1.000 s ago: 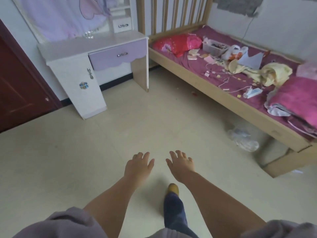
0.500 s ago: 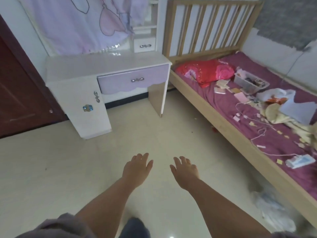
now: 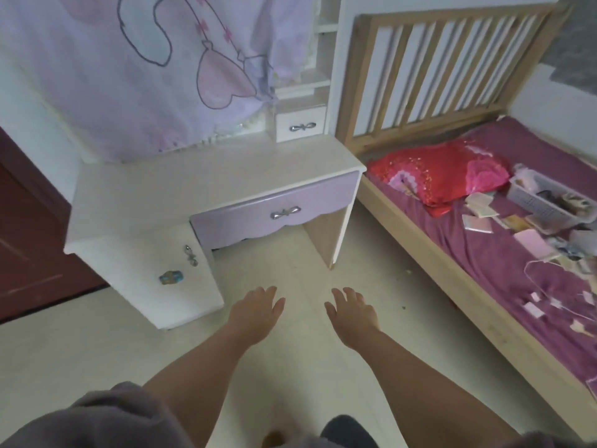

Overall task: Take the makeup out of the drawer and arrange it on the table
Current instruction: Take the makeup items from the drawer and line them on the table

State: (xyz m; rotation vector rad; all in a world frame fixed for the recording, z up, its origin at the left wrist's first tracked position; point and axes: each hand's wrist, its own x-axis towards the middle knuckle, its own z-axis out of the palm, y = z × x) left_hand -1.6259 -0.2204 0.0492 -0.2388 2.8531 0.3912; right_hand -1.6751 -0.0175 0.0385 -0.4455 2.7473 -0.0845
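The lilac drawer [image 3: 274, 215] with its scalloped lower edge and silver bow-shaped handle [image 3: 285, 213] sat closed under the white dressing table's top [image 3: 206, 179], left of the wooden bed [image 3: 452, 253]. Both the left hand [image 3: 256, 313] and right hand [image 3: 353, 313] hung over the floor, fingers loosely spread, holding nothing. No makeup was visible.

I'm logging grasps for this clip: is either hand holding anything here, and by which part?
Nothing is held. The left hand and right hand are both open above the floor, short of the shut purple drawer.
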